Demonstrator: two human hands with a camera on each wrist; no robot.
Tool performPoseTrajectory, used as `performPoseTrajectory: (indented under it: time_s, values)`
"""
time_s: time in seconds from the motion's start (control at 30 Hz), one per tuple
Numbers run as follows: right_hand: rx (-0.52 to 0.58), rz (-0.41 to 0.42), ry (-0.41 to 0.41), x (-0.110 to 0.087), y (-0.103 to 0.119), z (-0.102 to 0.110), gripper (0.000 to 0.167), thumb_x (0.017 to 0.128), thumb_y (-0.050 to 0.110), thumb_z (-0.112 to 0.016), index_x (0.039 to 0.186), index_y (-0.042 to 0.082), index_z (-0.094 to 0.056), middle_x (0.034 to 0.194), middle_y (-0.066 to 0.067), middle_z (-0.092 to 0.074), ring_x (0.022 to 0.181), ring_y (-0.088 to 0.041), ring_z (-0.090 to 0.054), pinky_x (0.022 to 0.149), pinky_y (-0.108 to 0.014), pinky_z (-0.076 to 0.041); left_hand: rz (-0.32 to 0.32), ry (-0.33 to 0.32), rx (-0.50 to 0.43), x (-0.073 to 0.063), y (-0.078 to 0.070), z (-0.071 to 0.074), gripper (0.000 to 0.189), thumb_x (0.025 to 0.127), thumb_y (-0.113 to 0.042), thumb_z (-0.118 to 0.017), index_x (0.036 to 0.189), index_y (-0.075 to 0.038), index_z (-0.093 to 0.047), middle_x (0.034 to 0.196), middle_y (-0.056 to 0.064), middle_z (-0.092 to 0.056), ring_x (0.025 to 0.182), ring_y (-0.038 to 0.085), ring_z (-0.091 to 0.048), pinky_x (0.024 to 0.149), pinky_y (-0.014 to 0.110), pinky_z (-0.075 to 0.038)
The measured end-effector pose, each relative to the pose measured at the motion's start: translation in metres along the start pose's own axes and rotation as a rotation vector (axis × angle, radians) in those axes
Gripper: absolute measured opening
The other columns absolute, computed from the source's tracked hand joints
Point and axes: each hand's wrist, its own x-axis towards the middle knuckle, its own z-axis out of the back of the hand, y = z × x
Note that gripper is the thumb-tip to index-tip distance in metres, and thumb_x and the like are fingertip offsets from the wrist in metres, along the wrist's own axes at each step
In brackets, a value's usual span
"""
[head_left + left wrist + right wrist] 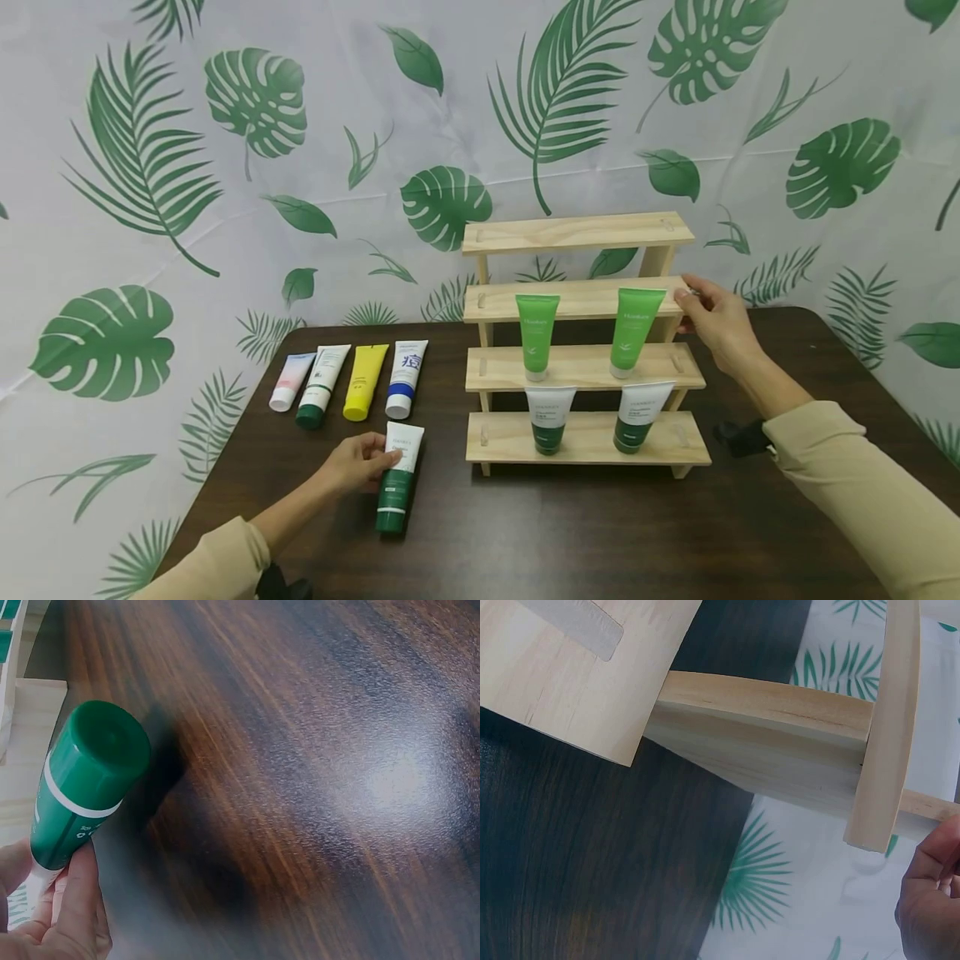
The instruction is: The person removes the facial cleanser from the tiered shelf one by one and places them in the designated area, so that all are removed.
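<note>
My left hand (358,461) grips a white and green squeeze tube (396,492) by its side, thumb across the white upper part. In the left wrist view, the tube's dark green cap (105,746) points toward the camera above the table. My right hand (716,321) holds the right end of a shelf on the wooden stepped rack (577,298), second from the top. Two bright green tubes (536,333) stand on the shelf below that one. On the lowest shelf stand two small white and green tubes (550,417).
On the dark wooden table (525,533), left of the rack, lie a pink and white tube (291,379), a white tube with a green cap (324,383), a yellow tube (365,382) and a white and blue tube (407,377). A leaf-patterned cloth (337,250) hangs behind.
</note>
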Motion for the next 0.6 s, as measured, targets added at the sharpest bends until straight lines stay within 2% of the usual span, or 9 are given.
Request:
performPoseTrajectory:
  time_s: [0.6]
  values:
    - [-0.005, 0.008, 0.001, 0.0011, -0.0012, -0.0006, 0.059, 0.1, 0.029, -0.043, 0.145, -0.005, -0.026, 0.089, 0.006, -0.049, 0.068, 0.003, -0.054, 0.06, -0.014, -0.051, 0.046, -0.048, -0.032, 0.0058, 0.0098, -0.0021, 0.028, 0.09, -0.018, -0.064, 0.104, 0.005, -0.057, 0.08, 0.007, -0.057, 0.07, 0.015, -0.053, 0.068, 0.04, -0.058]
